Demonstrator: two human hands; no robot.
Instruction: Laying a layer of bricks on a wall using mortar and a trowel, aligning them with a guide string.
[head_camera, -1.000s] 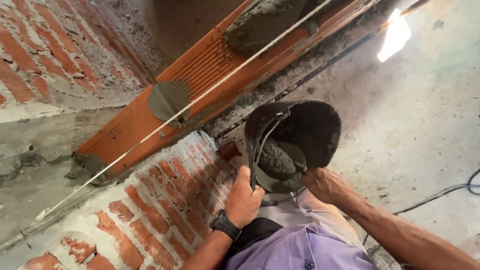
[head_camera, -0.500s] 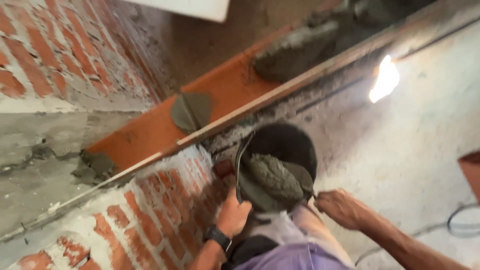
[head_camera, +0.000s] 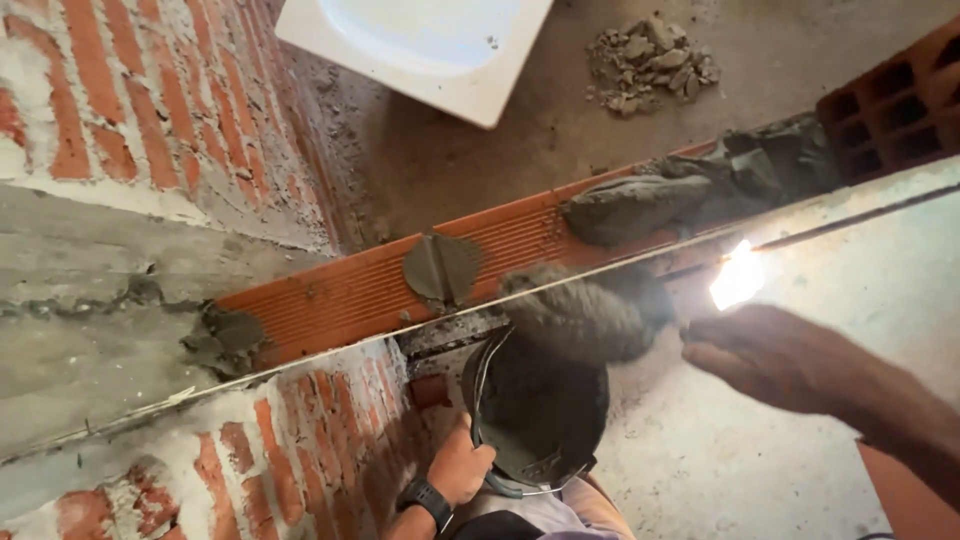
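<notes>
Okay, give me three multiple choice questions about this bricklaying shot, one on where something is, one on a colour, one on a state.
1. Where does the white tray lie?
A. On the floor beyond the wall
B. On top of the brick course
C. In the bucket

2. What colour is the watch on the left wrist?
A. Red
B. Black
C. White

3. What is the left hand doing?
A. Resting flat on the bricks
B. Hanging free
C. Gripping the bucket by its rim

Answers:
1 A, it sits on the ground past the hollow bricks.
2 B, the band is black.
3 C, its fingers close on the dark bucket's edge.
</notes>
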